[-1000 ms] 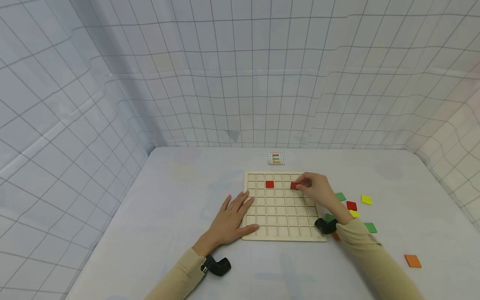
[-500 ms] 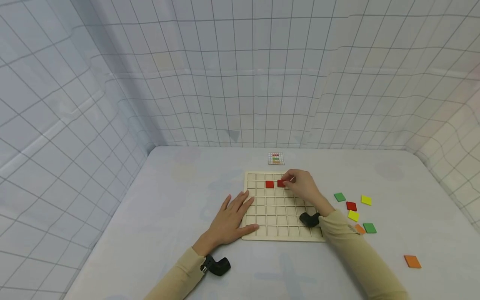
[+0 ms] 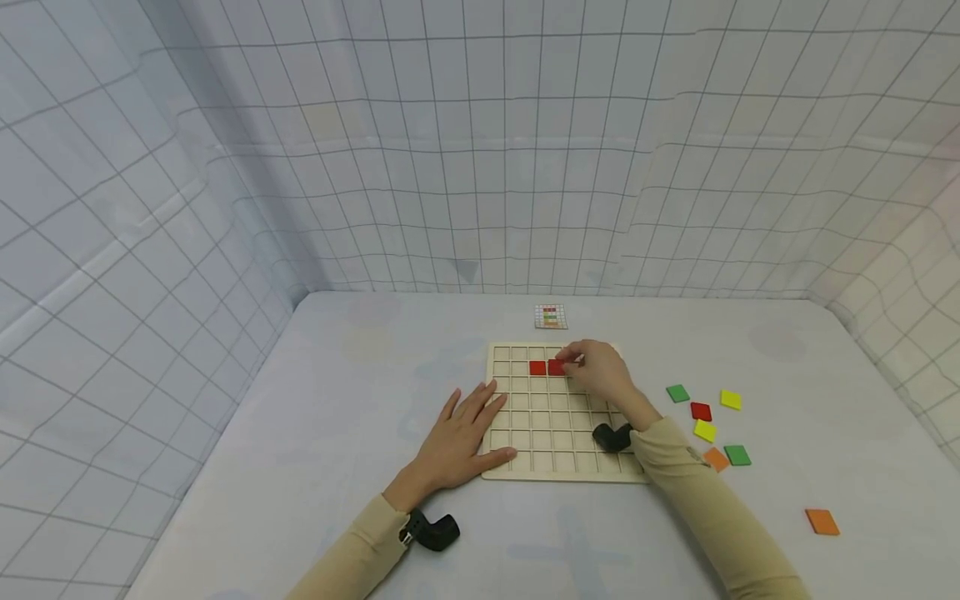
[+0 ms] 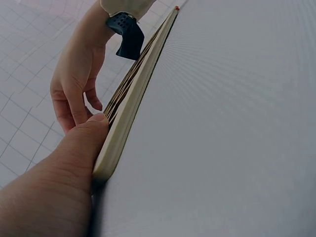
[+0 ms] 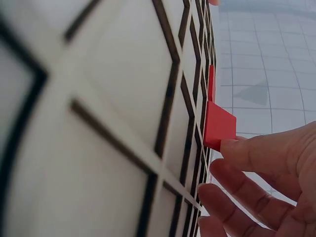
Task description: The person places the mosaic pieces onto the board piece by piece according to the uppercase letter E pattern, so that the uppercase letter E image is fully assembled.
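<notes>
In the middle of the head view, the board [image 3: 540,419] is cream with a grid, and two tiles [image 3: 537,367] there are red. The loose tiles [image 3: 738,455] at the right are green, yellow, red and orange. Sleeves [image 3: 712,512] are beige, the upper cloth [image 3: 570,125] pale with grey checks

A square red tile [image 5: 220,125] tilts over the pale gridded board [image 3: 540,402].

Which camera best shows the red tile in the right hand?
The right wrist view: it shows the red tile close up, pinched by the right hand. The head view shows it only small; the left wrist view doesn't show it.
</notes>
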Demonstrator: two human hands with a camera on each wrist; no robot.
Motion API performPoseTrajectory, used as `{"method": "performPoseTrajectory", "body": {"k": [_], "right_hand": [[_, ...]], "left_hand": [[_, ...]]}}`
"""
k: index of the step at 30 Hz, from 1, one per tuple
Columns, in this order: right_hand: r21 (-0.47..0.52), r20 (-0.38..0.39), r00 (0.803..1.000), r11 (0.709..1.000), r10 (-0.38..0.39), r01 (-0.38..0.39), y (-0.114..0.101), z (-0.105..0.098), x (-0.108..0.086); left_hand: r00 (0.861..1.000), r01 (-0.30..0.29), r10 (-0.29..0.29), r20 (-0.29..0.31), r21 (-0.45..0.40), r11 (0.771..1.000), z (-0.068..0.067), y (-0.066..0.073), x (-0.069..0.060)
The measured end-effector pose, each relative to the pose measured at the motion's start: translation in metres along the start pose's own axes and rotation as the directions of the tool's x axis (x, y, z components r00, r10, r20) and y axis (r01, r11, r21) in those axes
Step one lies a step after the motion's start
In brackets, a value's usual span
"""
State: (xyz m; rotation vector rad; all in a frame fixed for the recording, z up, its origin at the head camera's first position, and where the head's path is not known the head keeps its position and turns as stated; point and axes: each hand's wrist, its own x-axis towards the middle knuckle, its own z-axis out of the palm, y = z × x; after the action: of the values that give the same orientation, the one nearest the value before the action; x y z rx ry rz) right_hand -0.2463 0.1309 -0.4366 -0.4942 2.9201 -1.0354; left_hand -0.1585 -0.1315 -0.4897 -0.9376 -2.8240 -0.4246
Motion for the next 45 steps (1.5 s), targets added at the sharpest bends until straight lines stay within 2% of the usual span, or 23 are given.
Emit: {"method": "performPoseTrajectory", "body": {"k": [7,12,23,32,38,45], "right_hand": [[-0.066,0.044,0.998,0.996,-0.052,0.055,0.001,0.001,0.000],[-0.100,0.052,0.997,0.993,-0.054,0.059,0.000,0.001,-0.002],[-0.118,0.076,0.993,0.988,-0.094,0.103,0.001,-0.001,-0.008],[-0.073,0.124,0.984,0.988,-0.128,0.138,0.007,-0.004,-0.012],[-0.034,0.107,0.976,0.980,-0.190,0.195,0.017,-0.009,-0.020],[-0.015,0.050,0.989,0.990,-0.141,0.141,0.026,-0.031,-0.041]], "left_hand": [[1.000,0.005,-0.005,0.005,-0.010,1.000,-0.002,0.000,-0.001],[1.000,0.002,-0.002,0.002,-0.019,1.000,-0.002,0.000,-0.001],[1.000,0.001,-0.001,0.003,-0.012,1.000,-0.001,0.000,-0.001],[1.000,0.003,-0.003,0.007,-0.009,1.000,-0.002,0.001,0.000],[1.000,0.005,-0.005,0.010,0.000,1.000,-0.002,0.002,-0.001],[1.000,0.010,-0.010,0.014,-0.009,1.000,-0.004,0.003,0.000]]}}
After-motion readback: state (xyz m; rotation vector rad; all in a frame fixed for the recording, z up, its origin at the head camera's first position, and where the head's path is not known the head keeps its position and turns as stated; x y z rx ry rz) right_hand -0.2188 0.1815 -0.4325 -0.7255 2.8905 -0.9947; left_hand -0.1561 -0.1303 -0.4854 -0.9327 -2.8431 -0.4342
